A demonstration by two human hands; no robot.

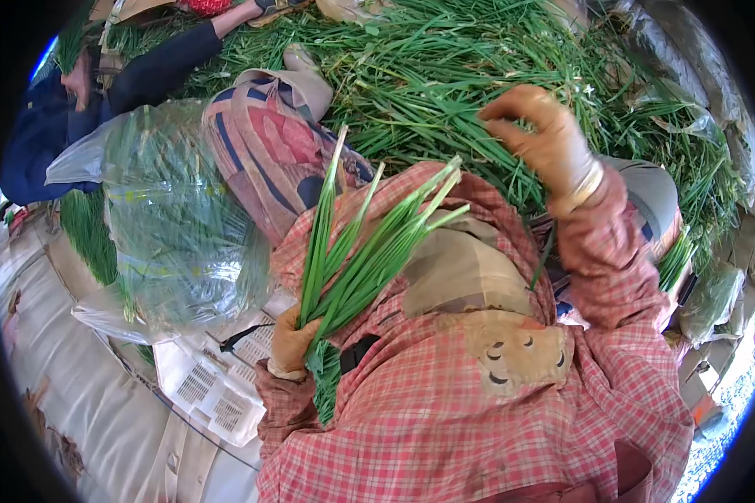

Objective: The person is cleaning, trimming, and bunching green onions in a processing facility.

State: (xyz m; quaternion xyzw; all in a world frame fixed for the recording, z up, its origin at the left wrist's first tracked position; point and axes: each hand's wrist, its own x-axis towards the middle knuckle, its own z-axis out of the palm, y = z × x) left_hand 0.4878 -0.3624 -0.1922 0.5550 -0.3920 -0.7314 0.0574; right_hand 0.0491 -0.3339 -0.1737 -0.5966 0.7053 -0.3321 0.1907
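My left hand (pixel 289 342), in a tan glove, is closed around a bunch of garlic chives (pixel 356 264) at my left side. Their pale cut ends fan out upward and away from me, and the leafy ends hang below the fist. Over the far pile of loose greens (pixel 445 80), my gloved right hand (pixel 541 138) is raised with fingers curved and a gap between thumb and fingers. Nothing shows in it; it is slightly blurred. A checked cloth and a tan patch (pixel 461 264) cover my lap under the bunch.
A clear plastic bag (pixel 184 226) stuffed with greens stands at my left. Beyond it are another person's dark-clothed leg (pixel 164 71) and a hand (pixel 77 80). A printed white carton (pixel 210 390) lies at lower left. Plastic sheeting (pixel 688 59) borders the pile at right.
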